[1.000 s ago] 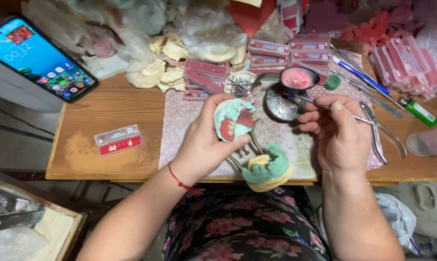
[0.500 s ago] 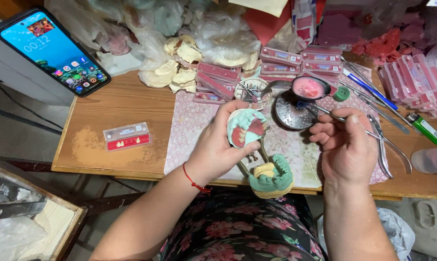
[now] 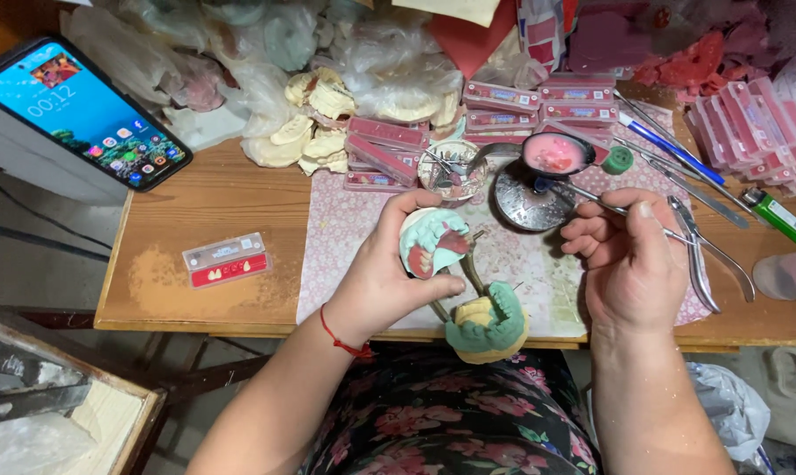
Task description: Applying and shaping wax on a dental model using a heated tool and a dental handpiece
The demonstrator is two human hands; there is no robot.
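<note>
At the centre of the frame the left hand (image 3: pixel 382 286) is curled snugly around a pale green dental cast (image 3: pixel 433 242) with pink wax, the lower half of the hinged model (image 3: pixel 487 327) hanging at the tabletop (image 3: pixel 204 211) edge. To the right, the right hand (image 3: pixel 631 264) pinches a thin metal instrument (image 3: pixel 591 200), its tip at the small pink wax dish (image 3: pixel 554 154). Since a moment ago the cast has tipped slightly and the instrument's tip sits closer to the dish.
</note>
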